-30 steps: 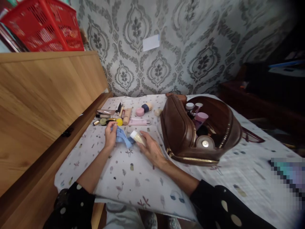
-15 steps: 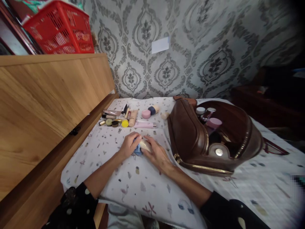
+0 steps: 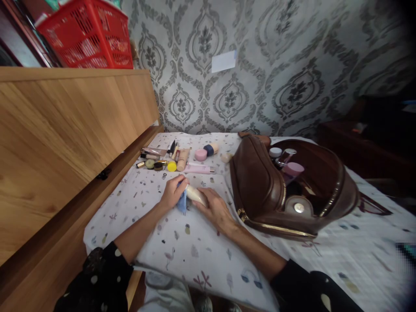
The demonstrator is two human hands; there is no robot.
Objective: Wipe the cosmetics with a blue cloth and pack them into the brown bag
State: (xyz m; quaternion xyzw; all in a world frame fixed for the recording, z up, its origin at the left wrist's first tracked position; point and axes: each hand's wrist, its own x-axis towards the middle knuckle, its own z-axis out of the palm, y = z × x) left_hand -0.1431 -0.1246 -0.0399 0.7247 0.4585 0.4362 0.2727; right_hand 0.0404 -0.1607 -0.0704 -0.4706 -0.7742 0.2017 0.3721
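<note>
My right hand [image 3: 216, 211] is closed around the lower end of a cream-coloured bottle [image 3: 196, 195], which lies slanted between my hands above the patterned sheet. My left hand [image 3: 173, 191] grips a blue cloth [image 3: 182, 203] at the bottle's other end; the fingertips there are partly hidden. Just beyond my hands lies a pale pink tube [image 3: 199, 169] with a silvery cap. Beside it are a beige tube [image 3: 183, 159], a round yellow container [image 3: 172, 166] and several small cosmetics.
To the right stands an open brown leather bag [image 3: 260, 186] holding a pink-lidded jar [image 3: 294, 169] and other containers. Behind the tube sit a pink jar [image 3: 200, 154] and a navy-and-beige bottle [image 3: 211, 150]. A wooden panel [image 3: 81, 117] borders the left, a red basket [image 3: 94, 39] above it.
My left hand and the blue cloth have shifted slightly left toward the bottle's end, so more of the bottle shows. The whole view has tilted a little.
</note>
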